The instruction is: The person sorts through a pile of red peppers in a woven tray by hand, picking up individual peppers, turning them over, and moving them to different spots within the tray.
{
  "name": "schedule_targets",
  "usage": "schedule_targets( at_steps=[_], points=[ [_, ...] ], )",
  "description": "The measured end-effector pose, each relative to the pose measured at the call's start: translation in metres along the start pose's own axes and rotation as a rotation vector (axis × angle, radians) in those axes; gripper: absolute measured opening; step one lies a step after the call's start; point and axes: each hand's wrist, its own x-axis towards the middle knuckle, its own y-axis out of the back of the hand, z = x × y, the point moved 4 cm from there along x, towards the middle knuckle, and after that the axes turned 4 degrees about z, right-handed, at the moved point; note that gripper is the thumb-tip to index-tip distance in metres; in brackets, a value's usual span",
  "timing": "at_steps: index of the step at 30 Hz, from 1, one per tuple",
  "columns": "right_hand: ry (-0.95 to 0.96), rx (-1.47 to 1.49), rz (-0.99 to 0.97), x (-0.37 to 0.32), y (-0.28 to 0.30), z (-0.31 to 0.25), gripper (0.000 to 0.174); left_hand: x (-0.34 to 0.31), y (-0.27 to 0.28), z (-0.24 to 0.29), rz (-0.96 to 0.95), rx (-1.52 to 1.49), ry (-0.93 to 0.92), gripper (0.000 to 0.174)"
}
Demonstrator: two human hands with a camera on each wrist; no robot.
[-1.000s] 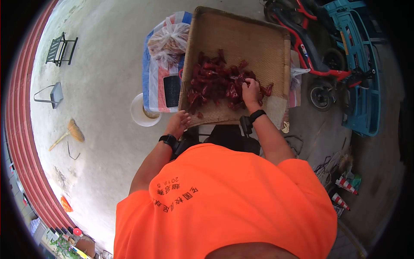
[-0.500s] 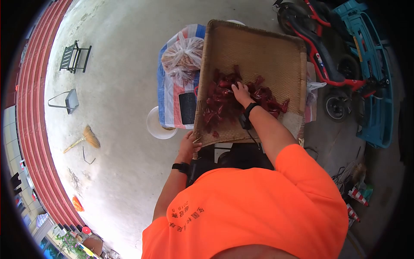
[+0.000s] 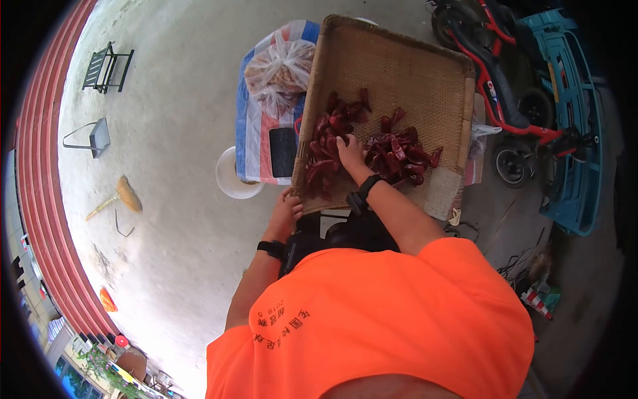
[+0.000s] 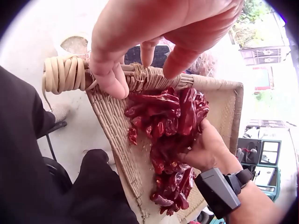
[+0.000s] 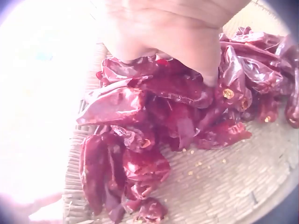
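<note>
Dried red chillies lie heaped in a shallow woven tray, now in two clumps. My right hand is among them, at the inner side of the left clump. In the right wrist view the thumb and fingers of the right hand span some chillies, the fingertips hidden beneath or behind them. My left hand holds the tray's near left corner. The left wrist view shows its fingers bent over the bound rim.
Left of the tray, a striped sack bears a knotted clear bag and a dark flat panel. A white bucket stands beside it. A red scooter and teal crate-like frame are at the right. A broom lies left.
My right hand has moved left through the chillies, and the heap has parted into two clumps with a gap between. My left hand has come onto the tray's corner.
</note>
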Motion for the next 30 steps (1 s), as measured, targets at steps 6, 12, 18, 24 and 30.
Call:
schedule_targets(
  at_steps=[6, 12, 18, 24, 30],
  points=[
    [0.081, -0.001, -0.073, 0.007, 0.011, 0.006, 0.047, -0.002, -0.006, 0.000, 0.057, -0.016, -0.012, 0.047],
    [0.225, -0.160, 0.029, 0.078, 0.067, -0.019, 0.040, -0.003, -0.006, -0.003, 0.076, -0.002, -0.028, 0.048],
    [0.191, -0.278, 0.022, 0.135, 0.051, -0.027, 0.049, -0.008, -0.007, -0.004, 0.055, -0.020, -0.047, 0.049],
    [0.149, -0.283, -0.033, 0.105, 0.015, -0.021, 0.049, -0.011, -0.006, -0.004, 0.077, 0.012, -0.041, 0.051],
    [0.155, -0.092, -0.037, 0.063, -0.019, 0.002, 0.045, -0.018, -0.010, -0.001, 0.042, 0.020, -0.009, 0.051]
  ],
)
